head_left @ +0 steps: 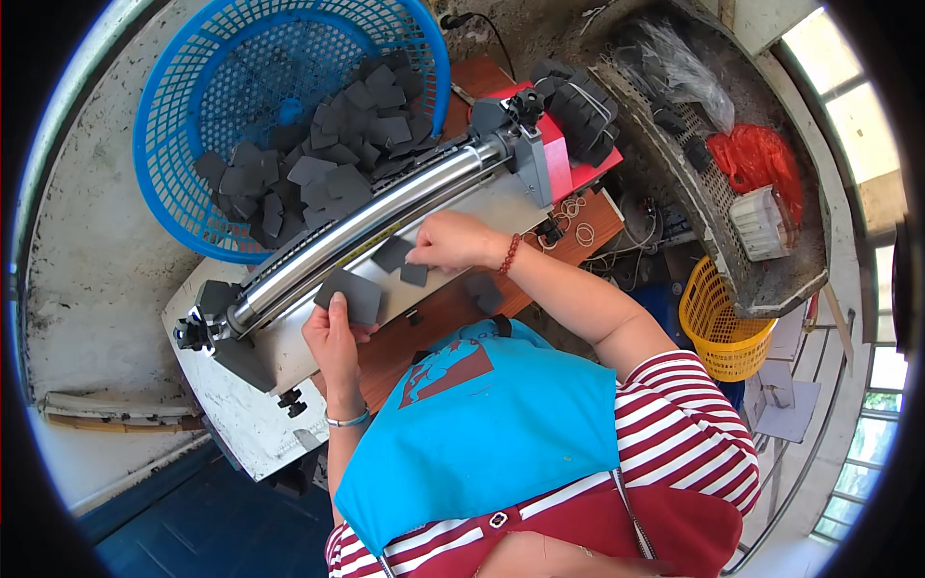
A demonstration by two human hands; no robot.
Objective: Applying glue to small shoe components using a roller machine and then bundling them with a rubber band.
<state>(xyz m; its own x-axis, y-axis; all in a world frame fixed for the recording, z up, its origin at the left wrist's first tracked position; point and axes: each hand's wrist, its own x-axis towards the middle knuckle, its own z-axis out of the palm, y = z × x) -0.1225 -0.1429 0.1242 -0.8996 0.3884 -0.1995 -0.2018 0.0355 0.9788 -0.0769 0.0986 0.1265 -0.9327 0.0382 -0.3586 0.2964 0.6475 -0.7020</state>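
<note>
My left hand (332, 342) is closed on a flat dark grey square piece (350, 296), thumb on top, in front of the machine's silver roller (371, 229). Farther right, my right hand (453, 239) is closed, its fingertips gripping the edge of another dark grey piece (393, 254). A smaller dark piece (414, 275) shows just below those fingertips; whether it is separate, I cannot tell. Both hands are over the pale metal bed (294, 337) of the machine. A further dark piece (482, 291) lies on the brown tabletop near the blue apron (491, 414).
Behind the roller, a blue plastic basket (159, 159) holds many loose dark pieces. A tied bundle of dark pieces (581, 116) sits on the machine's red right end (554, 159). To the right are a yellow basket (727, 356), a worn trough (718, 226) and a red plastic bag (756, 164).
</note>
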